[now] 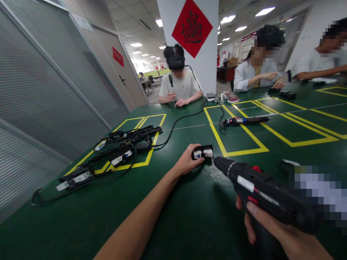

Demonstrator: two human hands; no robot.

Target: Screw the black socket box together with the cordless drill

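Left hand [191,159] closed around the end of a small black rectangular casing with white parts inside [208,153], resting mid-table on the dark green tabletop [176,202]. Right hand [264,218], near right, wrapped around the handle of a black cordless drill with red accents [252,182], its chuck pointing left at the casing. From where I stand, bit contact: cannot tell. Left: tangled black cables and bar-shaped devices [142,145]. Far side: seated person in white T-shirt [187,83].

From the worker's head, the one camera looks forward and down across the nearby tabletop [195,202] toward a pillar [208,74].
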